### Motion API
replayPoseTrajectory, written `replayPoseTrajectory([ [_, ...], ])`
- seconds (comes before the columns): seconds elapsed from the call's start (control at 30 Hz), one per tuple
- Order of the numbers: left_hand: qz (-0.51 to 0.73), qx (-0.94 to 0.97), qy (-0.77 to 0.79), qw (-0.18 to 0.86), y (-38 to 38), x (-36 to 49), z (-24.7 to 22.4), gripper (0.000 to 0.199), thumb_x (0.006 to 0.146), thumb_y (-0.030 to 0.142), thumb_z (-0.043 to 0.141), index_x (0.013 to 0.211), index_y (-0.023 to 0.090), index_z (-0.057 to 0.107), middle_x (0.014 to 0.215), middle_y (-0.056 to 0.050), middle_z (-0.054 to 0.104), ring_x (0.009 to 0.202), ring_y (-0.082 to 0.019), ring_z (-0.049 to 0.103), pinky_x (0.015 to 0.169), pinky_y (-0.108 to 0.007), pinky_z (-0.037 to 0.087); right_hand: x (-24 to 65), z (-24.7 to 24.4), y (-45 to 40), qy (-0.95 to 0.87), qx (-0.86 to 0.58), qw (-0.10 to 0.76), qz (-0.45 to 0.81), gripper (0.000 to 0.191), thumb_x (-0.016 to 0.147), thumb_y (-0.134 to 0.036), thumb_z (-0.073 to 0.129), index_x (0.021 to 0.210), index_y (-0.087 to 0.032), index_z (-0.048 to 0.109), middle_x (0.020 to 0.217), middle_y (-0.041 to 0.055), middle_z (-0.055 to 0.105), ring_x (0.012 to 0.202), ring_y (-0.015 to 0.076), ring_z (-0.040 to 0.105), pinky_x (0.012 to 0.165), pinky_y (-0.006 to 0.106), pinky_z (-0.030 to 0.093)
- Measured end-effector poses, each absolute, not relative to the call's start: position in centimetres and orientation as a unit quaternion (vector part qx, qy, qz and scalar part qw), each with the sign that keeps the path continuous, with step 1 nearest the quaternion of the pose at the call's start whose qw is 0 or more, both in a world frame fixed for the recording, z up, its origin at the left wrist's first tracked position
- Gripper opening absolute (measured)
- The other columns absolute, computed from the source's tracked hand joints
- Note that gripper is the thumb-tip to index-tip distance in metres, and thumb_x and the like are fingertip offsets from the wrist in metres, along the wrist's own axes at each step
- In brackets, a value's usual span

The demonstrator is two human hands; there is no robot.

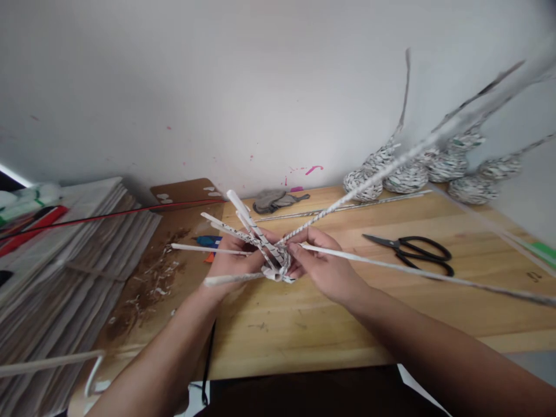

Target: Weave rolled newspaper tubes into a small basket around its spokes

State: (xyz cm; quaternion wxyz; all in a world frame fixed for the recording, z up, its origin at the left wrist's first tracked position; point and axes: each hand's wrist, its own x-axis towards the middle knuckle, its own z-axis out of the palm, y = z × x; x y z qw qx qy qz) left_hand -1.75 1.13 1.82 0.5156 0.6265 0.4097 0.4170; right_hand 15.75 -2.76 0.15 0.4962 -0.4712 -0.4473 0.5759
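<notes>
Over the front part of the wooden table, my left hand (234,258) is closed around a small bundle of rolled newspaper sticks (269,249) woven together at the base. Several short stick ends fan out from it to the upper left and left. My right hand (319,260) pinches the right side of the same weave. One long twisted paper strand (360,188) rises from there to the upper right. Another long paper strand (382,263) runs from my right fingers toward the right edge. The weave's underside is partly hidden by my fingers.
Black-handled scissors (417,252) lie at the right on the table (304,336). Woven gourd-shaped paper pieces (406,176) stand along the wall. A grey cloth item (275,201) and loose paper sticks (339,205) lie behind. Stacked newspapers (78,260) fill the left.
</notes>
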Motion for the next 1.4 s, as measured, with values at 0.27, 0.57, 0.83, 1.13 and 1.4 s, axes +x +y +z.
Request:
replayPoseTrajectory([
  [0.27,0.376,0.712,0.469,0.362,1.2,-2.2,1.8,0.010,0.073,0.021,0.069,0.080,0.014,0.071,0.076,-0.005,0.075,0.066,-0.017,0.068,0.057,-0.023,0.053,15.3,-0.5,-2.6,-0.384,-0.440,0.504,0.636,0.027,0.080,-0.043,0.072,0.085,-0.021,0.057,0.070,0.0007,0.070,0.059,0.0145,0.068,0.056,0.027,0.060],
  [0.57,0.401,0.680,0.483,0.378,1.0,-2.0,2.3,0.010,0.071,0.021,0.069,0.075,0.013,0.073,0.068,-0.004,0.073,0.064,-0.019,0.068,0.059,-0.026,0.054,15.8,-0.7,-3.0,-0.573,-0.503,0.445,0.469,0.032,0.092,-0.043,0.056,0.071,-0.019,0.060,0.054,-0.0034,0.056,0.045,0.0100,0.051,0.043,0.022,0.041],
  [0.83,0.404,0.671,0.458,0.420,-0.1,-0.9,2.6,0.019,0.068,0.020,0.073,0.085,0.014,0.075,0.081,-0.006,0.078,0.071,-0.020,0.073,0.066,-0.027,0.059,16.6,-0.1,-2.9,-0.739,-0.425,0.485,0.196,0.012,0.089,-0.019,0.063,0.096,-0.023,0.071,0.089,0.0023,0.073,0.080,0.0155,0.067,0.075,0.027,0.051],
  [1.13,0.401,0.621,0.482,0.470,0.6,-1.1,2.1,0.024,0.066,0.029,0.081,0.081,0.012,0.073,0.073,-0.006,0.075,0.063,-0.018,0.069,0.059,-0.027,0.056,16.2,0.2,-3.5,-0.629,-0.506,0.512,0.293,0.009,0.083,-0.021,0.065,0.090,-0.024,0.061,0.074,-0.0007,0.069,0.060,0.0143,0.063,0.055,0.025,0.049],
  [1.4,0.401,0.583,0.484,0.514,0.5,-0.8,1.6,0.026,0.064,0.028,0.080,0.082,0.012,0.072,0.069,-0.004,0.073,0.055,-0.015,0.064,0.053,-0.024,0.052,16.0,-0.3,-2.6,-0.531,-0.458,0.558,0.445,0.017,0.089,-0.037,0.064,0.088,-0.022,0.056,0.073,-0.0006,0.066,0.060,0.0137,0.064,0.055,0.024,0.053],
])
